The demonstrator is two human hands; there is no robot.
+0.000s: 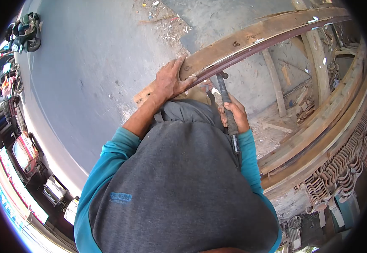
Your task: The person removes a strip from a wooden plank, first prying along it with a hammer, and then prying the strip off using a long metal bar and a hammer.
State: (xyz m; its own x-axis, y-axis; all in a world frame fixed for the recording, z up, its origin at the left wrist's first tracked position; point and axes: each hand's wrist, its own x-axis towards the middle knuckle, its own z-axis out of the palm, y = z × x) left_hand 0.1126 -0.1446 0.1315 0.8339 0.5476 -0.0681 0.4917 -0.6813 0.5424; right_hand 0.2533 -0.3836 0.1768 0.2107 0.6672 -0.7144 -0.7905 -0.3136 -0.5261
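A long wooden beam (250, 37) with a dark reddish strip (238, 55) along its near edge runs from in front of my body toward the upper right. My left hand (170, 80) grips the beam's near end, its thumb lying along the reddish edge and its fingers over the far side. In my right hand (235, 113) is a hammer (224, 90), fingers wrapped round its dark handle. The hammer's head points up, close beneath the reddish strip; whether they touch I cannot tell.
More long timbers (318, 135) lie at the right, beside rows of curved clay tiles (339, 173). Wooden posts (276, 82) stand under the beam. Debris (166, 25) is scattered on the ground ahead. A motorcycle (25, 33) is parked across the road (78, 76).
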